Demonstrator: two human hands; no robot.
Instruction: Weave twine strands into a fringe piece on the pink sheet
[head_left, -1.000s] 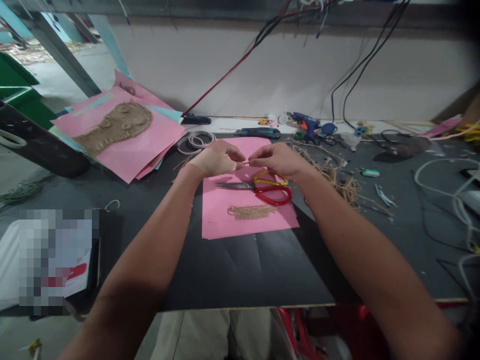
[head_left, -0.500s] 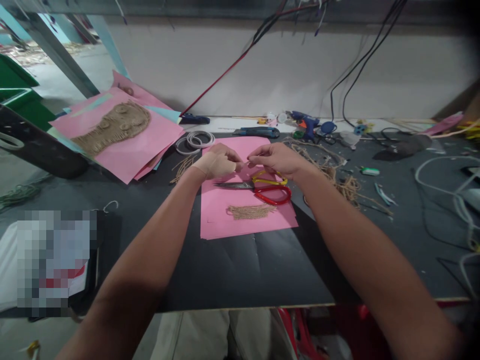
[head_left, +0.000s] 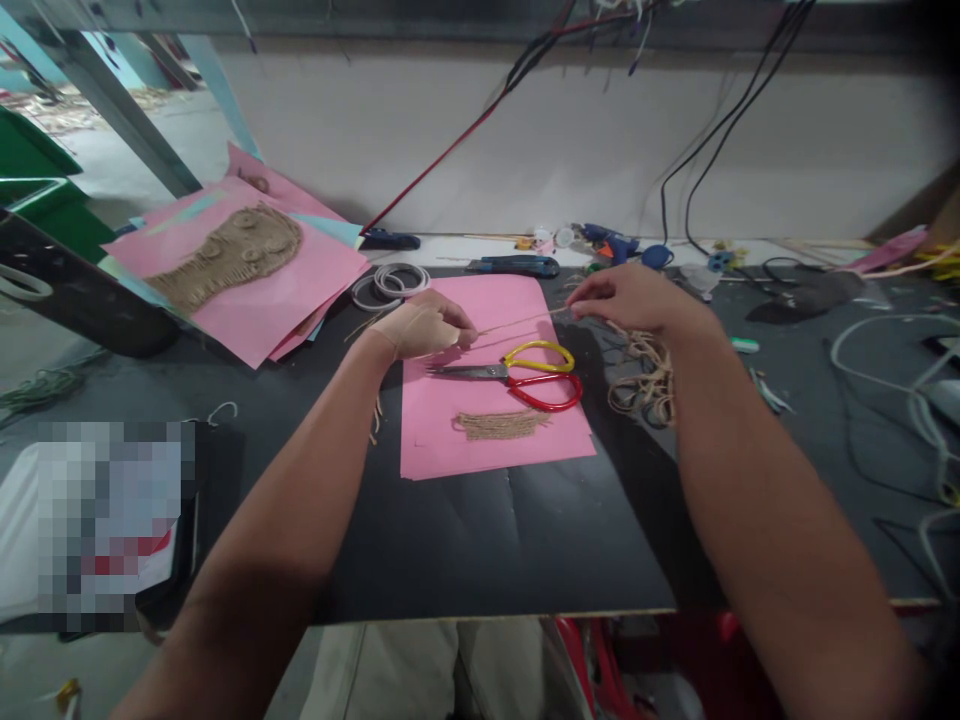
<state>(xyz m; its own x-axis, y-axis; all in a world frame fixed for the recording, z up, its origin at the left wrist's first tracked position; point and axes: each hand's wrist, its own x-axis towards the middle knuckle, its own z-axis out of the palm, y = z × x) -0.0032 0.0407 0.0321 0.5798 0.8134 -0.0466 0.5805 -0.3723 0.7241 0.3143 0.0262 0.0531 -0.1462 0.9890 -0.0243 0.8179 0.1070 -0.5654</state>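
A thin tan twine (head_left: 521, 322) stretches between my two hands above the pink paper (head_left: 495, 455). My left hand (head_left: 433, 325) pinches one end over the paper's left side. Past the paper's right edge, my right hand (head_left: 626, 298) has its fingertips closed on the other end. Under the twine lie scissors (head_left: 510, 374) with one yellow and one red handle, their blades pointing left. Nearer to me on the paper is a small flat strip of twine rows (head_left: 501, 425). A loose heap of twine (head_left: 643, 378) sits by my right forearm, partly hidden by it.
At the left, a stack of pink sheets (head_left: 322, 265) carries a large twine piece (head_left: 232, 255). A white cable coil (head_left: 390, 287), a utility knife (head_left: 517, 265) and a blue glue gun (head_left: 611, 243) lie along the back. White cable (head_left: 855, 335) loops at the right.
My right hand has moved right, away from my left hand, drawing the twine out straight between them. My left hand has shifted slightly left. The scissors and strip stay put.
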